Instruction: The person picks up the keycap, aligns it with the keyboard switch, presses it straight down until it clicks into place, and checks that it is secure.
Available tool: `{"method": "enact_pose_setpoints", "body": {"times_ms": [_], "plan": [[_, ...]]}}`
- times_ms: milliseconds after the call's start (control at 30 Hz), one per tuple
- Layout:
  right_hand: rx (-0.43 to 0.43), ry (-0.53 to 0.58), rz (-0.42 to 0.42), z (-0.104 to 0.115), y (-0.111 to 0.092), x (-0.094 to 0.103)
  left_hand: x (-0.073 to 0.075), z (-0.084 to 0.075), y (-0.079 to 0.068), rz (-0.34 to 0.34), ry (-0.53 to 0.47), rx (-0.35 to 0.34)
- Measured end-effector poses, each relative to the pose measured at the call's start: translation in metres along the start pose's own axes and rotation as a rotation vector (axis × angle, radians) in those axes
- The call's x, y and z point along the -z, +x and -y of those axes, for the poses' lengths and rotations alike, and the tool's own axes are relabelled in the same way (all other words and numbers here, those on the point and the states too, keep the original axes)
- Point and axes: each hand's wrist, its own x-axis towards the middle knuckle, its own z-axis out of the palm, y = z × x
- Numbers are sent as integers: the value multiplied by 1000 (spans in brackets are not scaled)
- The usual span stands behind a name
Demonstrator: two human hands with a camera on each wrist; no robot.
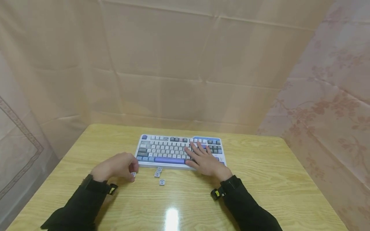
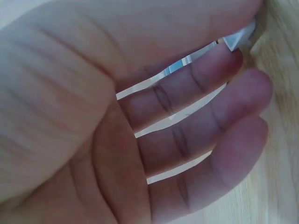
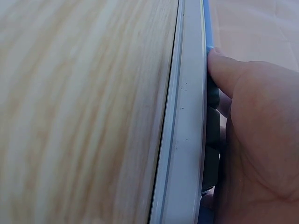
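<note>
A keyboard point(image 1: 170, 152) with white, grey, blue and purple keys lies on the table. My right hand point(image 1: 206, 162) rests with spread, straight fingers across its right part; the right wrist view shows that hand point(image 3: 261, 126) over dark keys, beside the keyboard's pale side point(image 3: 182, 135). Just off the keyboard's front left corner, my left hand point(image 1: 119, 166) pinches a small white keycap point(image 2: 237, 38) between thumb and index finger. The other fingers of the left hand point(image 2: 177, 126) are loosely bent. The keycap's lower part is hidden by the fingers.
Several small square keycaps lie in front of the keyboard: a lone keycap point(image 1: 162, 182) nearer me and a pair with one keycap point(image 1: 157, 174) close to the front edge. The wooden table point(image 1: 260, 192) extends both ways; a beige cloth point(image 1: 173, 64) hangs behind it.
</note>
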Motion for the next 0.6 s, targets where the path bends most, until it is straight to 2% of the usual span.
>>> {"method": "enact_pose_setpoints", "body": {"times_ms": [133, 367, 600], "plan": [[1, -9, 0, 0, 0, -1, 1, 1, 0, -30, 14, -51], [2, -11, 0, 2, -1, 3, 4, -1, 4, -84, -14, -57], [0, -7, 9, 2, -1, 4, 4, 0, 6, -118, -39, -124]]}}
